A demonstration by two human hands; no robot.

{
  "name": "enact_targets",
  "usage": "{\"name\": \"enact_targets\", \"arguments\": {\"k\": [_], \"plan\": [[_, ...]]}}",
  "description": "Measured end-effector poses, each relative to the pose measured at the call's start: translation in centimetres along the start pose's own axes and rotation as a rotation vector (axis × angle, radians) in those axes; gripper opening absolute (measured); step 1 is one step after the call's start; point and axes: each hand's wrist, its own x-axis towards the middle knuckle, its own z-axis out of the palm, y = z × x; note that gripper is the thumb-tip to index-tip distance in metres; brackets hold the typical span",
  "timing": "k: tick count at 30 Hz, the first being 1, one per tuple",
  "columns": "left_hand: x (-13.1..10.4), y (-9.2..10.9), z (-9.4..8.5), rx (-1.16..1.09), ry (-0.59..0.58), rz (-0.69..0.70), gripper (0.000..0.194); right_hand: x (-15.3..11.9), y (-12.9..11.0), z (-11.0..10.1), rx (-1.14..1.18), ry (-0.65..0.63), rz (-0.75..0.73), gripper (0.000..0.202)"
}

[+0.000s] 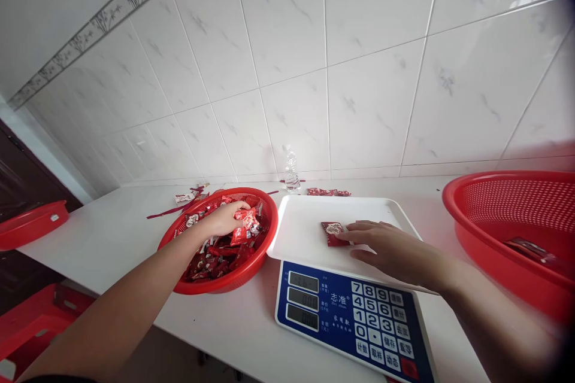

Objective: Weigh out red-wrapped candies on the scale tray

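My left hand (227,219) reaches into a red plastic basket (268,221) filled with small red packets. Its fingers are closed on a bright red packet (244,226) above the pile. Over the white weighing tray (296,215) of a digital scale, my right hand (377,245) has its fingers stretched out. The fingertips touch a dark red packet (332,233) lying on the tray; I cannot make out a grip on it. Below the tray is the scale's blue keypad panel (332,335), with number keys and three small displays.
A larger red basket (489,221) stands at the right with a dark packet inside. Behind the tray are a clear plastic bottle (291,170) and red packets (327,192) by the tiled wall. Another red basket (36,221) sits at the far left; a red stool (40,317) is below.
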Motion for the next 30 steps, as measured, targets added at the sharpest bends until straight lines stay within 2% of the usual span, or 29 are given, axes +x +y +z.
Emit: {"name": "enact_targets", "arguments": {"k": [4,11,23,30], "plan": [[0.07,-0.04,0.04,0.029,-0.012,-0.024,0.052,0.03,0.16,-0.11,-0.015,-0.005,0.007,0.045],[0.24,-0.23,0.37,0.044,-0.006,-0.011,0.044,-0.09,-0.17,-0.5,-0.023,-0.032,0.019,0.043],[0.48,-0.55,0.51,0.0,0.013,-0.021,0.052,-0.09,-0.04,-0.38,-0.021,-0.002,0.022,0.042],[0.48,-0.84,0.61,-0.069,0.095,-0.003,0.047,-0.09,0.11,-0.24,-0.01,0.011,0.024,0.04]]}}
